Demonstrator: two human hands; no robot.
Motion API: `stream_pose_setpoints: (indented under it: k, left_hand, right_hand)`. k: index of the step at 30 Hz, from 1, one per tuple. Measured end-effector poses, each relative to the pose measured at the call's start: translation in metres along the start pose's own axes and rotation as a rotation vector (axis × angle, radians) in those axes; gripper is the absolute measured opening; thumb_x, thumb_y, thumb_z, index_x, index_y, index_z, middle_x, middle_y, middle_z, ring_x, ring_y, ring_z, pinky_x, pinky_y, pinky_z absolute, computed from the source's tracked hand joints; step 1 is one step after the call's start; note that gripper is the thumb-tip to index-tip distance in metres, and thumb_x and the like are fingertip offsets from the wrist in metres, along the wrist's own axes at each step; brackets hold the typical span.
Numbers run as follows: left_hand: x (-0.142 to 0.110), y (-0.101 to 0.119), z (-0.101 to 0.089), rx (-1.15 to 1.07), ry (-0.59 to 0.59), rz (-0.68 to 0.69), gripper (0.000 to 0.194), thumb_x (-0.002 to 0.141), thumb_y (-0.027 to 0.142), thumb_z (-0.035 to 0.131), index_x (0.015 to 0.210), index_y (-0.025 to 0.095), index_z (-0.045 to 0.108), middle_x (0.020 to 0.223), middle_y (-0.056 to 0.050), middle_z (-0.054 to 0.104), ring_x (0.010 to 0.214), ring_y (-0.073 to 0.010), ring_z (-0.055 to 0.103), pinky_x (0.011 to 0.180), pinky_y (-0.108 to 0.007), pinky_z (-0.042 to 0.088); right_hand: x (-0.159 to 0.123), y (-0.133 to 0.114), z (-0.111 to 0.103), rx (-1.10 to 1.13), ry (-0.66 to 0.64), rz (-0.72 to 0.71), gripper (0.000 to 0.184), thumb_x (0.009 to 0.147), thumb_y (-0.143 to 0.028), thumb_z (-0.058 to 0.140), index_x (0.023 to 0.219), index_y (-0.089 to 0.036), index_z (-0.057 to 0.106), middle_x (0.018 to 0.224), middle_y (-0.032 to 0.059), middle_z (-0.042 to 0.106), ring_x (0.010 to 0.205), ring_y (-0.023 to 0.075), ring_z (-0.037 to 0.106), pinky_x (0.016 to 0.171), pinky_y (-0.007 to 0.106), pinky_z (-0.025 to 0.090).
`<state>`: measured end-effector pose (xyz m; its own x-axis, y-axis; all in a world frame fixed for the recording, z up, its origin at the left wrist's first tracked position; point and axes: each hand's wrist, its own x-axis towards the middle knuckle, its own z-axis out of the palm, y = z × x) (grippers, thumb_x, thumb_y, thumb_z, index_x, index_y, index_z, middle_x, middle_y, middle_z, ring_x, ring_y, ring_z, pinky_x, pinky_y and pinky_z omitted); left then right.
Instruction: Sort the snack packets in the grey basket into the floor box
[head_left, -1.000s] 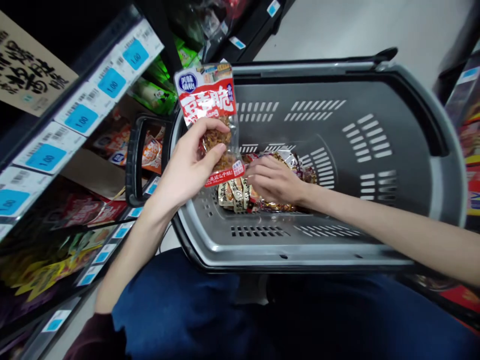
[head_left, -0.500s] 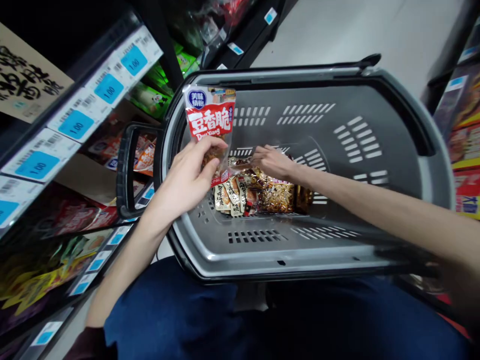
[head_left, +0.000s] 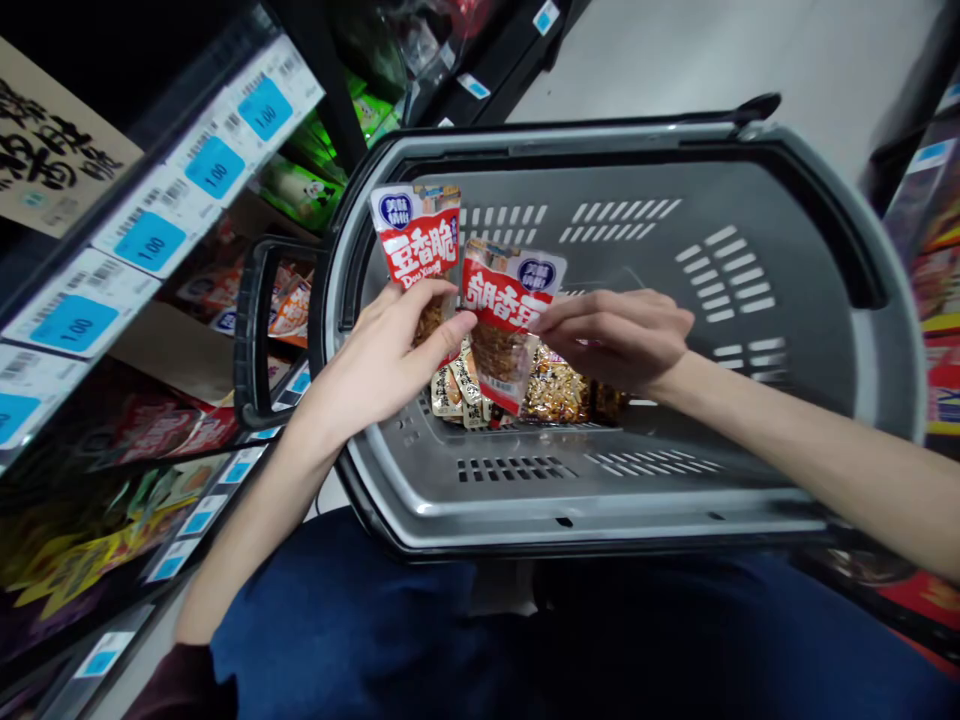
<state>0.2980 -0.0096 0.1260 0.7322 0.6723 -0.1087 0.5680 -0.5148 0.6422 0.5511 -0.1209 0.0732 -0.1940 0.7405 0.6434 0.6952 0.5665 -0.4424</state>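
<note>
My left hand [head_left: 386, 355] is closed on a red-and-white snack packet [head_left: 416, 232] with a blue oval logo. The packet stands upright over the left end of a grey shopping basket [head_left: 637, 510]. Between the thumb and fingers of my right hand [head_left: 626, 335] is a second, matching red-and-white packet [head_left: 504, 350], tilted, its logo at the upper right. The tip of my left thumb meets this packet's left edge. Beneath both, small cream packets [head_left: 450, 392] and a shiny brown-gold snack pack [head_left: 559, 390] lie on the basket floor, partly covered by the packets and my right hand.
At the left, a shelf edge carries blue price tags [head_left: 215, 167], with snack bags [head_left: 296, 190] behind. The basket's black handle [head_left: 244, 340] sticks out toward that shelf. Pale floor [head_left: 667, 60] lies beyond, and another shelf [head_left: 934, 160] stands at the right.
My right hand has come up from the basket floor with a second red-and-white packet, bringing it beside the first. My left hand keeps its packet, now slightly lower than a second ago.
</note>
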Motion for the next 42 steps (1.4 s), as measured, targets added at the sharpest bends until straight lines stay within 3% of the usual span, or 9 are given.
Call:
stream_pose_setpoints:
  k: [6,10,13,17,20,23,30,34,42]
  left_hand:
    - [0.001,-0.003,-0.003,-0.223,-0.022,0.017,0.061,0.087,0.058,0.073,0.134,0.021,0.064,0.139,-0.009,0.067,0.118,-0.0283,0.066,0.106,-0.045,0.052]
    - [-0.001,-0.001,-0.006,-0.363,-0.034,0.04,0.049,0.086,0.057,0.074,0.119,0.021,0.067,0.122,-0.007,0.072,0.099,-0.0225,0.07,0.086,-0.035,0.058]
    - [-0.004,0.001,-0.009,-0.398,-0.021,0.043,0.036,0.087,0.053,0.075,0.1,0.021,0.068,0.105,-0.004,0.074,0.093,-0.0219,0.07,0.082,-0.034,0.059]
    - [-0.006,0.0,-0.009,-0.418,-0.027,0.036,0.034,0.087,0.053,0.075,0.102,0.023,0.068,0.107,-0.005,0.074,0.106,-0.0269,0.07,0.09,-0.042,0.06]
    - [-0.006,-0.006,-0.008,-0.354,0.048,0.021,0.035,0.089,0.058,0.07,0.1,0.025,0.068,0.107,-0.004,0.073,0.103,-0.026,0.07,0.091,-0.046,0.06]
    - [-0.004,-0.01,-0.008,-0.293,0.068,0.019,0.035,0.092,0.061,0.064,0.094,0.025,0.067,0.096,-0.003,0.072,0.094,-0.0236,0.069,0.086,-0.045,0.059]
    - [-0.001,-0.01,-0.006,-0.366,0.114,0.064,0.031,0.094,0.055,0.068,0.087,0.024,0.063,0.083,0.0,0.063,0.077,-0.0171,0.061,0.076,-0.036,0.055]
    - [0.006,-0.016,-0.002,-0.395,0.214,0.178,0.029,0.089,0.051,0.077,0.092,0.024,0.066,0.091,-0.002,0.064,0.085,-0.0189,0.061,0.081,-0.035,0.054]
    - [0.013,-0.027,0.001,-0.439,0.293,0.277,0.046,0.081,0.043,0.085,0.12,0.03,0.063,0.128,-0.007,0.062,0.122,-0.0317,0.058,0.11,-0.051,0.047]
  right_hand:
    - [0.024,-0.036,0.014,0.295,0.358,0.134,0.015,0.089,-0.016,0.073,0.081,-0.026,0.065,0.088,-0.0003,0.076,0.076,0.0157,0.072,0.065,0.032,0.059]
    - [0.033,-0.041,0.015,0.325,0.496,0.254,0.036,0.09,-0.028,0.077,0.069,-0.024,0.049,0.086,0.0019,0.073,0.076,0.017,0.069,0.066,0.034,0.06]
    - [0.034,-0.041,0.016,0.31,0.473,0.397,0.047,0.091,-0.044,0.078,0.066,-0.024,0.043,0.089,0.0039,0.072,0.084,0.019,0.07,0.08,0.039,0.064]
    - [0.028,-0.039,0.023,0.504,0.448,0.478,0.039,0.088,-0.034,0.078,0.068,-0.022,0.047,0.093,0.0046,0.072,0.091,0.0193,0.071,0.086,0.039,0.064]
    - [0.02,-0.036,0.029,0.726,0.327,0.699,0.03,0.085,-0.038,0.079,0.091,-0.022,0.054,0.117,0.0049,0.069,0.099,0.0186,0.07,0.082,0.036,0.065]
    - [0.013,-0.034,0.034,0.928,0.203,0.879,0.049,0.082,-0.043,0.082,0.119,-0.027,0.053,0.138,0.0063,0.061,0.108,0.0186,0.067,0.076,0.032,0.065]
    - [0.008,-0.045,0.044,1.131,-0.143,0.875,0.037,0.078,-0.038,0.091,0.091,-0.017,0.064,0.093,0.0021,0.069,0.079,0.013,0.065,0.067,0.027,0.059]
    - [0.007,-0.046,0.048,1.068,-0.014,0.922,0.042,0.074,-0.037,0.095,0.085,-0.017,0.059,0.078,-0.0013,0.065,0.065,0.0107,0.058,0.058,0.025,0.049]
    - [0.006,-0.025,0.04,1.221,0.271,1.131,0.042,0.071,-0.032,0.095,0.085,-0.019,0.057,0.091,-0.0036,0.062,0.086,0.0121,0.056,0.077,0.028,0.044]
